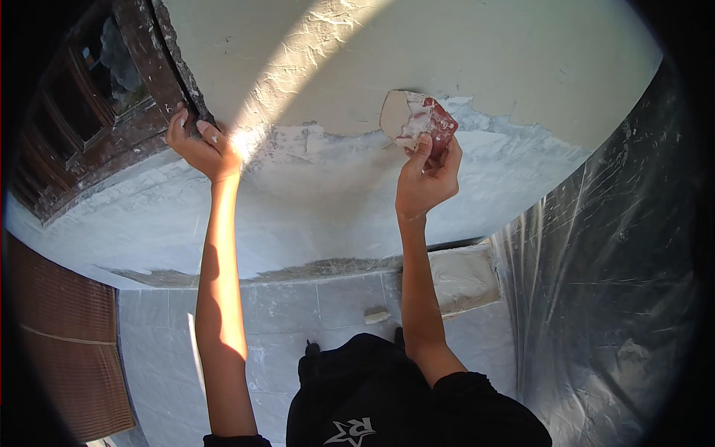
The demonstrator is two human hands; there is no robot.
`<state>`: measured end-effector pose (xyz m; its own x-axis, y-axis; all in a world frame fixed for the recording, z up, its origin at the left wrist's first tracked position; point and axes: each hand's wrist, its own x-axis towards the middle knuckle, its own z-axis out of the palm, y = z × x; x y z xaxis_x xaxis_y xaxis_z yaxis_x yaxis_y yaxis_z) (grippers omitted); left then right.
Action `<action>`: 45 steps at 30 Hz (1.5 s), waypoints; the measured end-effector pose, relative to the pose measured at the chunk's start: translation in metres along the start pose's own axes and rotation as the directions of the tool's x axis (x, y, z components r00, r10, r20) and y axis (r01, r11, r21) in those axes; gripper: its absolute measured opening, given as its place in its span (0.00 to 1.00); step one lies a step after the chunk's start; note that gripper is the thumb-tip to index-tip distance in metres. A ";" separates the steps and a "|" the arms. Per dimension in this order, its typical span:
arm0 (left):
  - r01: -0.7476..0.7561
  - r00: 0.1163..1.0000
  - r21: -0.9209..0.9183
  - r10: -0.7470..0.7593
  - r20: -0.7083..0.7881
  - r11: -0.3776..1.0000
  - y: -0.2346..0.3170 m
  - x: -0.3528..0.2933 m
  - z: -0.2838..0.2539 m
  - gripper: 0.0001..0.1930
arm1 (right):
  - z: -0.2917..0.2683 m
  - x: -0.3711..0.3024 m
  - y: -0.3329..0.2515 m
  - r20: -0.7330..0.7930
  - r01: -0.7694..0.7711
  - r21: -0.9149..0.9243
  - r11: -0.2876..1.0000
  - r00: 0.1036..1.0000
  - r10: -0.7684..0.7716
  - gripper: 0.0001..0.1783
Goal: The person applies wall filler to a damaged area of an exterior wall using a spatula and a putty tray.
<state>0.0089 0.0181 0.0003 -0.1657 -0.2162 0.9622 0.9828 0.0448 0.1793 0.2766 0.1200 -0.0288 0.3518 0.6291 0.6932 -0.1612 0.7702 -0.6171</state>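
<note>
My right hand (427,179) pinches a red plastic spreader (441,128), smeared with white, thumb in front. A beige patch of plaster (396,118) covers its left part; whether the blade touches the wall, I cannot tell. Behind it, the wall has smooth beige plaster (536,67) above and a rough whitish coat (328,194) below, meeting in a ragged line. My left hand (205,149) is up at the wall's left edge, beside the brown window frame (153,52). Its fingers are bent but apart, and I see nothing held in them.
A rectangular tub of plaster (465,279) stands on the grey tiled floor (287,309), near a small pale block (377,316). Clear plastic sheeting (596,298) hangs at the right. Brown ribbed panels (71,335) stand at the lower left. Sunlight stripes the wall.
</note>
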 end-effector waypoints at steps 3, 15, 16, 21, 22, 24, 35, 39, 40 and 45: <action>-0.018 1.000 0.027 0.017 0.016 0.999 -0.003 -0.001 -0.002 0.20 | -0.009 0.003 -0.008 -0.033 -0.045 0.044 0.998 0.998 0.046 0.16; -0.014 1.000 0.057 0.013 0.017 0.998 -0.002 0.001 -0.004 0.19 | -0.014 0.013 0.004 0.048 -0.161 0.177 0.971 0.987 0.155 0.14; -0.035 0.999 0.055 0.034 0.019 0.998 -0.002 0.000 -0.004 0.19 | -0.019 0.013 0.000 0.044 -0.158 0.214 0.964 0.987 0.152 0.15; 0.025 1.000 -0.020 -0.025 -0.015 1.000 0.003 -0.004 0.003 0.17 | -0.006 0.003 0.005 0.258 -0.098 0.238 0.966 0.965 0.035 0.14; 0.009 1.000 0.004 -0.009 -0.003 1.000 0.001 -0.003 0.002 0.17 | -0.003 0.008 0.010 0.242 -0.088 0.182 0.979 0.969 0.042 0.14; -0.006 1.000 0.024 0.006 0.008 1.000 0.001 -0.004 0.003 0.17 | -0.009 0.016 0.014 0.171 -0.117 0.148 0.982 0.981 0.091 0.14; 0.013 1.000 -0.007 -0.013 -0.006 1.000 0.001 -0.003 0.000 0.18 | 0.004 0.010 0.003 0.162 -0.156 0.214 0.964 0.979 0.122 0.14; -0.021 1.000 0.058 0.020 0.022 0.998 -0.007 -0.001 -0.007 0.19 | -0.009 0.011 -0.016 0.143 -0.224 0.270 0.936 0.971 0.191 0.14; -0.022 1.000 0.043 0.022 0.013 0.999 -0.005 0.000 -0.005 0.19 | -0.005 0.010 -0.020 0.191 -0.214 0.292 0.932 0.968 0.162 0.14; 0.005 1.000 0.001 -0.005 0.006 1.000 0.005 -0.002 0.004 0.18 | 0.014 0.007 0.002 0.200 -0.144 0.169 0.975 0.974 0.109 0.14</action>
<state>0.0135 0.0232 -0.0002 -0.1707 -0.2108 0.9625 0.9820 0.0443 0.1839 0.2655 0.1272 -0.0198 0.1405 0.7178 0.6820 -0.3634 0.6781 -0.6388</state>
